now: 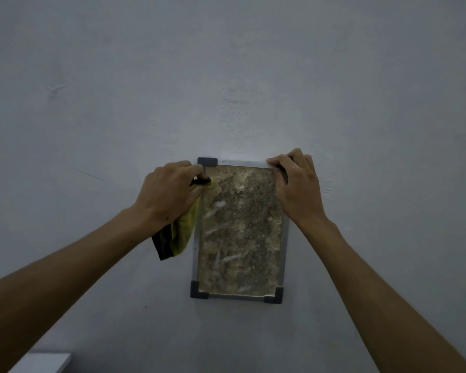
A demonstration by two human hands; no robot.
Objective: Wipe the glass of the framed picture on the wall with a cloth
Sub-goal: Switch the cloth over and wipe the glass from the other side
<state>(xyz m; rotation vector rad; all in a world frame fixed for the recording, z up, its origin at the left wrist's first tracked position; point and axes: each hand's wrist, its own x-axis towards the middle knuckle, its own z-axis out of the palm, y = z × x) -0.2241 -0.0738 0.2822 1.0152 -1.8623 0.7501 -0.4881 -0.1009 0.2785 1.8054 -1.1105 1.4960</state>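
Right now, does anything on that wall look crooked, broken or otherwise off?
Yes: the frame hangs tilted, its bottom swung toward the left. Its glass looks blotchy, with pale streaks. The left hand holds the cloth at the frame's top left corner; the right hand grips the top right corner. No breakage shows.

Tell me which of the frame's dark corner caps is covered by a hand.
The top-right corner cap, under the right hand gripping that corner. The top-left cap and both bottom caps show uncovered.
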